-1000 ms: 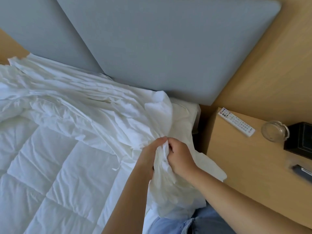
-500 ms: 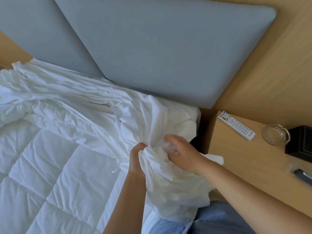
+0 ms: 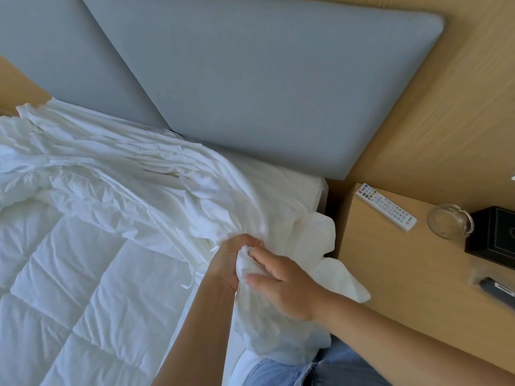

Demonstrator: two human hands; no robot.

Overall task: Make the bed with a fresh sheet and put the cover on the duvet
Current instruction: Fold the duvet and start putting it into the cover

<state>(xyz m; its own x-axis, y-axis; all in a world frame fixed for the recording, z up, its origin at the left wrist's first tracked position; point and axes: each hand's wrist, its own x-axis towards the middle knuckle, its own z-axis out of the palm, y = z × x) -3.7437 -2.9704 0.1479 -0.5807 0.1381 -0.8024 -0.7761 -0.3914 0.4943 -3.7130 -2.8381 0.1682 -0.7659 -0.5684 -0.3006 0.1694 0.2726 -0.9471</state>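
Note:
A white quilted duvet (image 3: 69,288) lies spread over the bed. A crumpled white duvet cover (image 3: 133,185) runs across the head of the bed and bunches at the bed's right corner. My left hand (image 3: 228,260) grips a bunched corner of the cover. My right hand (image 3: 284,285) touches the same bunch from the right, its fingers and thumb fairly straight against the cloth. More of the cover hangs down below my hands, over my lap.
Grey padded headboard panels (image 3: 250,87) stand behind the bed. A wooden bedside table (image 3: 404,288) at the right carries a white remote (image 3: 386,206), a glass ashtray (image 3: 450,225), a black box (image 3: 493,235) and a dark small device (image 3: 498,291). Blue jeans (image 3: 320,369) show below.
My hands have come together lower on the bunched corner. My right hand slid from the upper cloth down beside my left hand. The cover now spills further toward the bedside table.

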